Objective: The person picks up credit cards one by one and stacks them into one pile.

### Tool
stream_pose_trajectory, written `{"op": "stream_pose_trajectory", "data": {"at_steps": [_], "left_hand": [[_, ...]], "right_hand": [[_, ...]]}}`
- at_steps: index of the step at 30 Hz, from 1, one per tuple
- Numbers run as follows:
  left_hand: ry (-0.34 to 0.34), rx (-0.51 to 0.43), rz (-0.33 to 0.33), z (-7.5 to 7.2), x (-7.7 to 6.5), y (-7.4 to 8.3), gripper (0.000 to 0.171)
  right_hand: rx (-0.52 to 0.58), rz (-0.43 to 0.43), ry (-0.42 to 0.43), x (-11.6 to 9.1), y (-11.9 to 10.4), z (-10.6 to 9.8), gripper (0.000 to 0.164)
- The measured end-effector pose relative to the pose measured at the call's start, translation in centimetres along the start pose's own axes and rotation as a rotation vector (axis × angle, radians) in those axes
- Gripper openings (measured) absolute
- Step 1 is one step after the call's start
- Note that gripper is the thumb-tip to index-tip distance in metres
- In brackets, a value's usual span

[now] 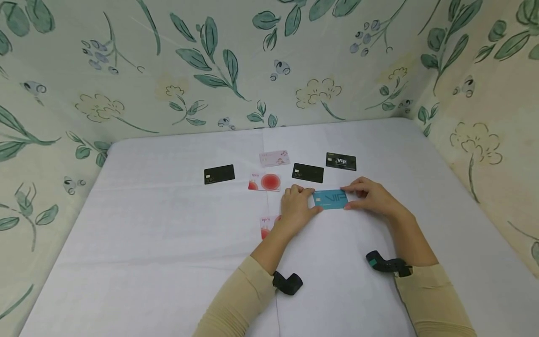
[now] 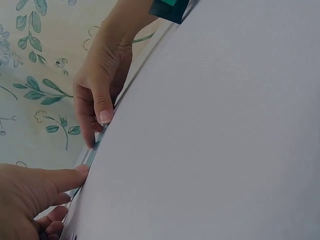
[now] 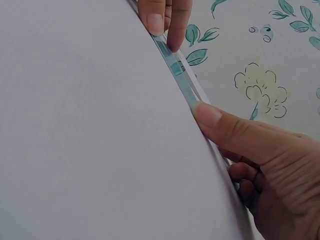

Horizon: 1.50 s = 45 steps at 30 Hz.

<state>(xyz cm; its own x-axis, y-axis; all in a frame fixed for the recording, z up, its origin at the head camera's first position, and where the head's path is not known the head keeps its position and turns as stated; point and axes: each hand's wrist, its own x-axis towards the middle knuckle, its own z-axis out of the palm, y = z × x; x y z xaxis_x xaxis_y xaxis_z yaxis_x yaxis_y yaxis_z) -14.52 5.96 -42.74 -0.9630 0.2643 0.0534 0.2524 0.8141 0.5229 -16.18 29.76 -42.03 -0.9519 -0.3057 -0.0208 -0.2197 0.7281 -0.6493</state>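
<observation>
1. Blue VIP card (image 1: pixel 330 199): thin plastic by the look, rectangular, chip at one end; level or nearly so on the white cloth (image 1: pixel 147 224), between left hand (image 1: pixel 298 205) and right hand (image 1: pixel 370 199).
2. Left hand: thumb and fingers curled, pinching the near one's left end.
3. Right hand: likewise curled, thumb and fingers parted, gripping the right end.
4. Judged done: six further cards laid out, in neither hand's grip. Judged left: release of the blue one.
5. Black VIP card (image 1: pixel 308 173): just beyond left hand.
6. Black card with white "Vip" lettering (image 1: pixel 341 161): beyond right hand, leftward.
7. Second black VIP card (image 1: pixel 219 174): well left of left hand.
8. Pale pink card (image 1: pixel 274 158): beyond left hand, leftward.
9. Red-disc card (image 1: pixel 264 181): white, just left of left hand.
10. Red-and-white card (image 1: pixel 267 227): nearer than left hand, partly hidden by forearm.
11. Cloth: matt, faintly creased.
</observation>
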Motion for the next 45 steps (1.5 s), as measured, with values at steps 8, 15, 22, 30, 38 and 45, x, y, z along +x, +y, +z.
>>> {"op": "stream_pose_trajectory", "data": {"at_steps": [8, 15, 22, 30, 38, 45], "left_hand": [[0.023, -0.045, -0.020, 0.0, 0.0, 0.0, 0.052], [0.049, -0.100, -0.013, 0.1, -0.2, 0.1, 0.052], [0.051, -0.153, 0.001, 0.3, -0.2, 0.1, 0.053], [0.021, -0.130, 0.007, 0.1, -0.3, 0.3, 0.059], [0.029, -0.064, 0.062, 0.1, -0.3, 0.2, 0.065], [0.026, -0.220, 0.033, -0.6, -0.2, -0.3, 0.063]], "right_hand": [[0.002, -0.034, 0.006, 0.1, 0.1, 0.0, 0.053], [0.034, 0.004, -0.024, 0.2, -0.3, 0.0, 0.059], [0.068, -0.016, -0.027, 0.1, -0.7, 0.3, 0.057], [0.031, -0.007, -0.045, -0.2, -1.1, 0.4, 0.061], [-0.003, -0.034, -0.090, -0.1, -1.5, 0.3, 0.073], [0.019, -0.044, -0.089, 0.0, -1.8, 0.5, 0.071]]}}
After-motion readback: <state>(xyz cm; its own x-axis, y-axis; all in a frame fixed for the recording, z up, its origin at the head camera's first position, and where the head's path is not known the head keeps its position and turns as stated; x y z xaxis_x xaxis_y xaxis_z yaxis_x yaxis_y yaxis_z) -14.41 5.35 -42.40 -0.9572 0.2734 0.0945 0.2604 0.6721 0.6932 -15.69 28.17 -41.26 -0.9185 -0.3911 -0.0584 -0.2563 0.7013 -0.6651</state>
